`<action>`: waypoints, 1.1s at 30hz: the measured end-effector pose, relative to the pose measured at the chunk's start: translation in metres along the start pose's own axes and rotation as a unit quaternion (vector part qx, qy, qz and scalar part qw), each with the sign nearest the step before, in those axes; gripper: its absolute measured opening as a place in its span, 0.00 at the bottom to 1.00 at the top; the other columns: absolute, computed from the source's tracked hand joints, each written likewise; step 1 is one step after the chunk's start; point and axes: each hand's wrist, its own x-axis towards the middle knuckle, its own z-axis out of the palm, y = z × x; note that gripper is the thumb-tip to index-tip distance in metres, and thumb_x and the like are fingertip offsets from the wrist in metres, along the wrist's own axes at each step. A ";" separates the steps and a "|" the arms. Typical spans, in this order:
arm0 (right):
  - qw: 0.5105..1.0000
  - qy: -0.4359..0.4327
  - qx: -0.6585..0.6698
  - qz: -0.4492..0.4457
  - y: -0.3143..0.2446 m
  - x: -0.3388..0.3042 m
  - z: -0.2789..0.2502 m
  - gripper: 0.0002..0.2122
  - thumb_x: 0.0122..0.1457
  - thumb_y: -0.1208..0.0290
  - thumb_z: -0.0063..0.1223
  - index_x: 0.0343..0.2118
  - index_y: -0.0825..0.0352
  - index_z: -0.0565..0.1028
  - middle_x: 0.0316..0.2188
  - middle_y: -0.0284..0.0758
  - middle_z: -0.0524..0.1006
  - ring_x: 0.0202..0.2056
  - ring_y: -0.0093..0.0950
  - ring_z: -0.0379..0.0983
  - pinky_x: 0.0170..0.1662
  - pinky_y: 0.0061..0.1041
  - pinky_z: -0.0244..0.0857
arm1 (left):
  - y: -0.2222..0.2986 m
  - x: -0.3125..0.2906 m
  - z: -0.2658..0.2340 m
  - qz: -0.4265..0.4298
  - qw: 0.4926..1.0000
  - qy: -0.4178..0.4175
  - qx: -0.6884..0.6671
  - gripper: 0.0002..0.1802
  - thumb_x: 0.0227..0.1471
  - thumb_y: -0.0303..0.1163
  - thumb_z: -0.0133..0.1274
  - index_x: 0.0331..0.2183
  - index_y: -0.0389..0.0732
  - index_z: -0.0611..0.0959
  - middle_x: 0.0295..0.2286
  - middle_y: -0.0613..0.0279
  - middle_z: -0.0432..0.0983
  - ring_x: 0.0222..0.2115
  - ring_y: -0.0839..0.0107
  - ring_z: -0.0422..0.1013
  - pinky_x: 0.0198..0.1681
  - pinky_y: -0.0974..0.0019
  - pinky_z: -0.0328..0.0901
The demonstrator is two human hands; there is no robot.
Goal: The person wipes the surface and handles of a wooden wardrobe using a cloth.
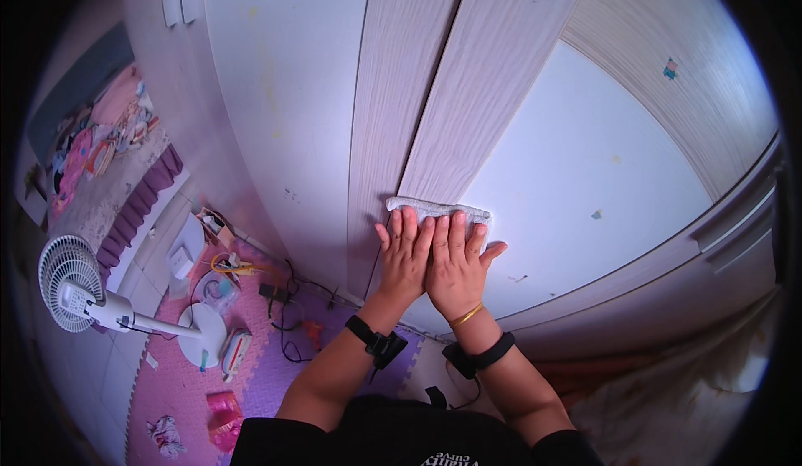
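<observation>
A folded grey-white cloth (pixel 440 208) lies pressed against the pale wood-grain strip of a wardrobe door (pixel 480 90), beside the dark gap between two doors. My left hand (pixel 405 259) rests flat on the cloth's left part, its fingers stretched upward and its thumb tucked beside my other hand. Close against it, my right hand (pixel 456 267) also presses flat on the cloth, fingers stretched, thumb out to the right. Neither hand is closed round the cloth. My palms hide its lower part. Each wrist wears a dark band, and a gold bracelet (pixel 466 315) circles my right wrist.
A white fan (pixel 109 307) stands at left on pink and purple foam mats (pixel 180 382). Cables (pixel 292 320), a crumpled cloth (pixel 166 437) and small items lie about there. Farther left is a bed (pixel 134 183) heaped with clothes. Fabric (pixel 681 391) hangs at lower right.
</observation>
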 end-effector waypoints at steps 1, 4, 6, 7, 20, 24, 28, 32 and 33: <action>1.000 -0.002 0.010 0.015 -0.003 0.000 -0.002 0.23 0.61 0.69 0.39 0.60 0.65 0.64 0.66 0.42 0.53 0.69 0.50 0.29 0.61 0.61 0.09 | 0.002 0.002 -0.004 0.001 1.000 -0.003 -0.002 0.30 0.59 0.37 0.43 0.61 0.40 0.62 0.63 0.42 0.47 0.65 0.47 0.42 0.64 0.39 0.27; 0.999 -0.021 0.025 0.020 0.002 0.007 -0.019 0.24 0.61 0.68 0.39 0.61 0.65 0.64 0.65 0.42 0.57 0.69 0.48 0.34 0.62 0.59 0.10 | 0.012 0.010 -0.014 -0.019 0.997 -0.058 -0.041 0.32 0.60 0.36 0.44 0.62 0.38 0.58 0.63 0.37 0.45 0.65 0.43 0.40 0.64 0.39 0.27; 0.998 -0.028 0.042 0.032 0.002 0.016 -0.032 0.24 0.61 0.68 0.41 0.61 0.65 0.64 0.64 0.42 0.60 0.68 0.47 0.37 0.62 0.58 0.11 | 0.020 0.020 -0.016 -0.050 0.996 -0.037 -0.058 0.34 0.60 0.35 0.44 0.63 0.37 0.54 0.63 0.33 0.43 0.65 0.39 0.39 0.64 0.37 0.26; 0.996 -0.037 0.071 0.044 0.007 0.022 -0.042 0.24 0.61 0.67 0.41 0.61 0.63 0.64 0.64 0.40 0.59 0.68 0.44 0.39 0.62 0.58 0.11 | 0.025 0.030 -0.017 -0.050 0.995 -0.031 -0.077 0.35 0.59 0.35 0.45 0.63 0.39 0.52 0.63 0.31 0.40 0.64 0.36 0.36 0.63 0.36 0.26; 0.994 -0.060 0.083 0.027 -0.001 -0.016 -0.021 0.33 0.60 0.48 0.45 0.65 0.62 0.58 0.67 0.38 0.52 0.69 0.40 0.34 0.62 0.60 0.16 | -0.004 0.002 0.013 0.023 0.998 0.037 0.035 0.34 0.60 0.47 0.46 0.63 0.50 0.58 0.64 0.41 0.42 0.65 0.41 0.35 0.64 0.36 0.25; 0.989 -0.086 0.112 0.036 0.010 -0.002 -0.035 0.33 0.60 0.49 0.45 0.65 0.61 0.58 0.66 0.37 0.54 0.68 0.40 0.43 0.61 0.64 0.17 | 0.022 0.026 0.002 -0.022 0.999 0.009 -0.032 0.34 0.59 0.43 0.48 0.62 0.48 0.55 0.63 0.34 0.39 0.65 0.39 0.33 0.63 0.35 0.22; 0.989 -0.064 0.133 0.023 0.021 0.021 -0.045 0.32 0.61 0.51 0.44 0.64 0.65 0.57 0.67 0.43 0.51 0.69 0.46 0.32 0.63 0.56 0.11 | 0.029 0.058 0.004 -0.004 0.996 0.079 -0.030 0.34 0.59 0.43 0.49 0.62 0.52 0.56 0.63 0.33 0.38 0.65 0.38 0.32 0.63 0.34 0.23; 0.997 -0.039 0.073 -0.004 0.022 0.002 -0.029 0.31 0.61 0.51 0.44 0.63 0.66 0.60 0.67 0.41 0.50 0.69 0.45 0.29 0.63 0.57 0.12 | 0.016 0.037 0.023 0.009 0.993 0.109 0.046 0.30 0.60 0.46 0.46 0.62 0.57 0.61 0.63 0.36 0.43 0.64 0.38 0.38 0.63 0.34 0.29; 0.997 -0.044 0.067 -0.007 0.019 -0.008 -0.022 0.31 0.61 0.50 0.44 0.63 0.65 0.60 0.67 0.41 0.50 0.69 0.44 0.29 0.63 0.57 0.12 | 0.010 0.027 0.027 0.019 0.993 0.104 0.052 0.30 0.60 0.46 0.46 0.62 0.57 0.61 0.63 0.36 0.43 0.64 0.38 0.39 0.63 0.33 0.29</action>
